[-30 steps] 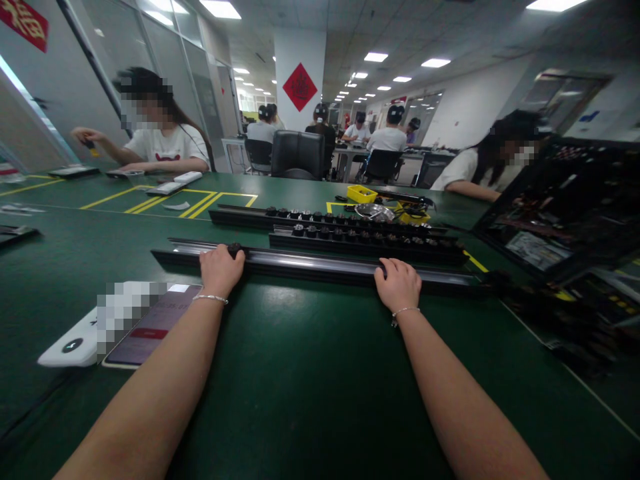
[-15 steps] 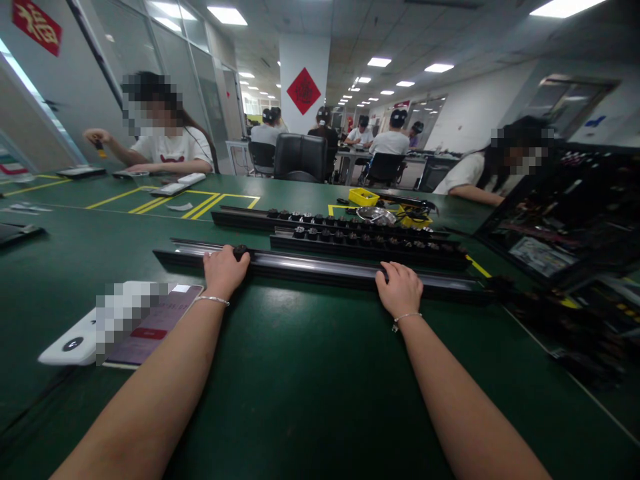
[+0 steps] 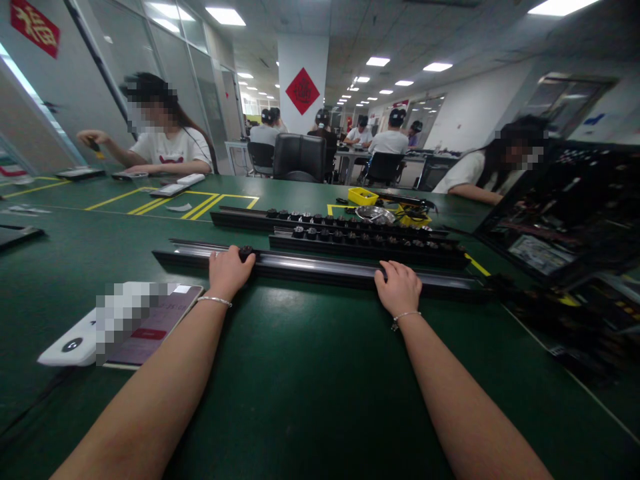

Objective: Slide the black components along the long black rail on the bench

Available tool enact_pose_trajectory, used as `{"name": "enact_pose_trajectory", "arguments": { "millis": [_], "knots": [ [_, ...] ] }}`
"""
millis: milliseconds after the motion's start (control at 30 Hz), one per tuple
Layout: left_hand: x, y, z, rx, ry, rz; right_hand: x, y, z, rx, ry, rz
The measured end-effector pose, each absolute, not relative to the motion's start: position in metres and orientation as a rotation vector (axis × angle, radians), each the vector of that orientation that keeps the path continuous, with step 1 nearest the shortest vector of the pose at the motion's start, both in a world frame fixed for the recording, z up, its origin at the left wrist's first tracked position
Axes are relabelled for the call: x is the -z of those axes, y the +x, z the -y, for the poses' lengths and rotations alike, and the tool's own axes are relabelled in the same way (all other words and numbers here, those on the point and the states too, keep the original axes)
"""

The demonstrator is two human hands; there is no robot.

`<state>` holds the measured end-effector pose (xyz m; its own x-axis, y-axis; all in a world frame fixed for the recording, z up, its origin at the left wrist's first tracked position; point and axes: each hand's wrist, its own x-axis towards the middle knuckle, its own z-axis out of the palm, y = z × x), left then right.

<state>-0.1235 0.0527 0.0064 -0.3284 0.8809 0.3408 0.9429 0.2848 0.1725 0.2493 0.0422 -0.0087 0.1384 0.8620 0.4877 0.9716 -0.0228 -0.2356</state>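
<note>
Black rail (image 3: pixel 320 268) under both hands, 2 knob-filled rails (image 3: pixel 360 241) just behind.

A green table (image 3: pixel 310 373) is carrying everything here. A long black rail (image 3: pixel 320 268) is lying across its middle. Just behind the rail, two more black rails studded with knobs (image 3: pixel 360 239) are resting side by side. Left of the rail, nearer the camera, a phone (image 3: pixel 150 325) is lying flat. Well behind the rail, a yellow tray (image 3: pixel 362 195) is sitting among yellow floor-tape lines (image 3: pixel 200 204).
</note>
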Motion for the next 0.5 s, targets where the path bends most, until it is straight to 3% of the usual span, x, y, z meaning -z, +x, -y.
{"name": "enact_pose_trajectory", "arguments": {
  "millis": [500],
  "knots": [
    [-0.0076,-0.1213,-0.0514,0.526,-1.723,2.381,0.0071,0.2487,-0.0409,0.273,-1.901,1.756]
  ]
}}
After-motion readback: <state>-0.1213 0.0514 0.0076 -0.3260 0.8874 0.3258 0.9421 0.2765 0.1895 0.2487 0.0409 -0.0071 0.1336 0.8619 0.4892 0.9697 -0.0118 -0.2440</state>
